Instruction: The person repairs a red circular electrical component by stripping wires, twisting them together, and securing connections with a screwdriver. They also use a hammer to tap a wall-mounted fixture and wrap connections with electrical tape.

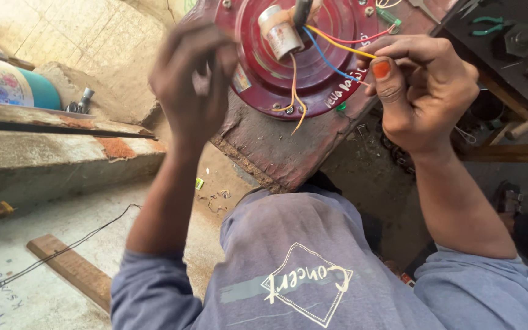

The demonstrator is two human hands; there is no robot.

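The person is working on the wires of a round red motor (276, 67) that lies on a worn surface (276, 153). The right hand (426, 91) has its fingers pinched on a yellow wire (337, 41). The left hand (194, 82) is blurry, so I cannot tell its grip. A white can-shaped part (279, 30) sits on top. Next needs a steady, gentle pull, I think.

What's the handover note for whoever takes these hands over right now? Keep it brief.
Left hand: raised and blurred in front of the red round motor housing; whether it holds anything cannot be told.
Right hand: pinching the yellow wire.
Housing lies on the worn workbench, a white cylindrical capacitor on top, blue wire and orange wires hanging loose.
Done: wires exposed.
Left: loose wire ends look unconnected.
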